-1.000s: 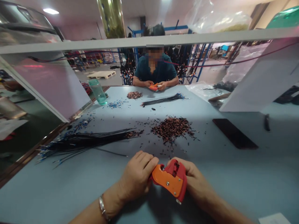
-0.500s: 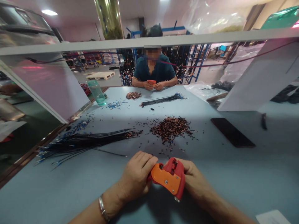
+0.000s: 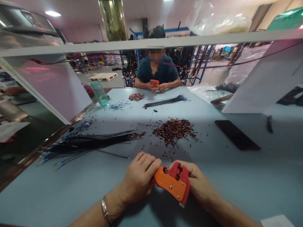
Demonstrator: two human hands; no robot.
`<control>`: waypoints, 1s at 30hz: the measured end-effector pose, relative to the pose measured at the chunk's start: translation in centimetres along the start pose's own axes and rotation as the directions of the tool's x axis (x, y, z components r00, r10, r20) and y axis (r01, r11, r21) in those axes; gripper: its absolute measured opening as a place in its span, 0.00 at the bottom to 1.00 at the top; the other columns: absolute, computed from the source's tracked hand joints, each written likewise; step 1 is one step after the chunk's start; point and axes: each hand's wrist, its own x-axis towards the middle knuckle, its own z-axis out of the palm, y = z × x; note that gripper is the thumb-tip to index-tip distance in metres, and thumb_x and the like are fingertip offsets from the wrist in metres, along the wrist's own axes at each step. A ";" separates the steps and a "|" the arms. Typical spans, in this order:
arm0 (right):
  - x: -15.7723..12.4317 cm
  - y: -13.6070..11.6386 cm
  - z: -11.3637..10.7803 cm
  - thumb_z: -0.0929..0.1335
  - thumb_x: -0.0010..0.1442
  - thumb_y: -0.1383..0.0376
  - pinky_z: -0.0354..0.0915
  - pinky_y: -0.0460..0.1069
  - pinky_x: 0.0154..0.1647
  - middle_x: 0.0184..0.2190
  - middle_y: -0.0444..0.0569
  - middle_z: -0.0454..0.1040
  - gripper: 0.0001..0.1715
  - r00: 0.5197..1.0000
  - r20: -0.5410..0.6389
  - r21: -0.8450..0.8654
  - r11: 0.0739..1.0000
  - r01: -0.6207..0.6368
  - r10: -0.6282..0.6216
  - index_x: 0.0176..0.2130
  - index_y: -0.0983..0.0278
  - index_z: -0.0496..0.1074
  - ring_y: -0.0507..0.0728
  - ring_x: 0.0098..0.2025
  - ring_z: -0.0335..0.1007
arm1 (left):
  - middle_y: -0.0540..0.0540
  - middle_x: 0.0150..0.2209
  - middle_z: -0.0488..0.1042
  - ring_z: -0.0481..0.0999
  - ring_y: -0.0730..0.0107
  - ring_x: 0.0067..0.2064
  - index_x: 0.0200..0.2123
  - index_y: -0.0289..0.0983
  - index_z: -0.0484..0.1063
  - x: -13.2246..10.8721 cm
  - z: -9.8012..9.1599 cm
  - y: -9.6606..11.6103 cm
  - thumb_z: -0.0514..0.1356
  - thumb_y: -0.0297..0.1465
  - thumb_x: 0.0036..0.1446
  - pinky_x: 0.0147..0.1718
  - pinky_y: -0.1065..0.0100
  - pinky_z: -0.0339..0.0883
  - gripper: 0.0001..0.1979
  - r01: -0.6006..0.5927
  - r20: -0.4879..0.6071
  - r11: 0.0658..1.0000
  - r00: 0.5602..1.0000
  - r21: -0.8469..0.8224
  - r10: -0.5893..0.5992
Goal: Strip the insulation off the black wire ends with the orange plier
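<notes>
My left hand [image 3: 140, 174] is wrapped around the handles of a red and orange wire stripper [image 3: 170, 186], held low over the table's near side. Close against the far side of the tool's head is my right hand [image 3: 197, 181]. Its fingers are closed and mostly hidden behind the tool, so what they pinch does not show. Beyond my hands lies a heap of small black and copper-coloured pieces [image 3: 174, 130]. To the left rests a bundle of black wires [image 3: 94, 142], with blue ends at the left and bare copper-coloured ends toward the heap.
A dark phone [image 3: 237, 135] lies at the right. Opposite, a person [image 3: 156, 71] holds a similar orange tool. Near that person are another wire bundle [image 3: 165, 101], a copper-coloured heap [image 3: 136, 96] and a green bottle [image 3: 100, 95]. A white shelf [image 3: 151, 44] spans above the table.
The view has shifted slightly. My hands and the wire stripper sit a touch lower and further right in the picture, with the same hold on the tool.
</notes>
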 end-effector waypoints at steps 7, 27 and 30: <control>0.1 -0.1 -0.1 0.71 0.52 0.61 0.56 0.44 0.27 0.21 0.40 0.65 0.11 1.000 0.005 -0.028 0.999 0.025 -0.024 0.24 0.64 0.70 0.49 0.24 0.55 | 0.38 0.38 0.75 0.71 0.56 0.38 0.47 0.31 0.67 0.0 -0.1 0.1 0.50 0.25 0.56 0.42 0.53 0.66 0.16 -0.013 0.006 0.999 1.000 0.041 0.013; 0.1 0.8 -0.3 0.68 0.55 0.64 0.59 0.43 0.29 0.24 0.42 0.68 0.08 0.992 0.025 -0.118 0.985 0.126 -0.124 0.26 0.66 0.72 0.50 0.27 0.59 | 0.38 0.37 0.74 0.71 0.57 0.38 0.48 0.31 0.66 0.1 0.0 -0.1 0.51 0.24 0.53 0.39 0.54 0.68 0.18 -0.014 -0.017 1.000 1.000 -0.001 0.014; 0.1 0.7 -0.2 0.68 0.55 0.66 0.60 0.44 0.30 0.24 0.42 0.69 0.06 0.987 0.031 -0.161 0.974 0.162 -0.159 0.27 0.66 0.72 0.50 0.27 0.61 | 0.37 0.38 0.74 0.71 0.56 0.38 0.48 0.30 0.66 -0.1 0.0 -0.1 0.51 0.24 0.54 0.40 0.52 0.68 0.18 -0.020 0.000 1.000 1.000 0.003 0.020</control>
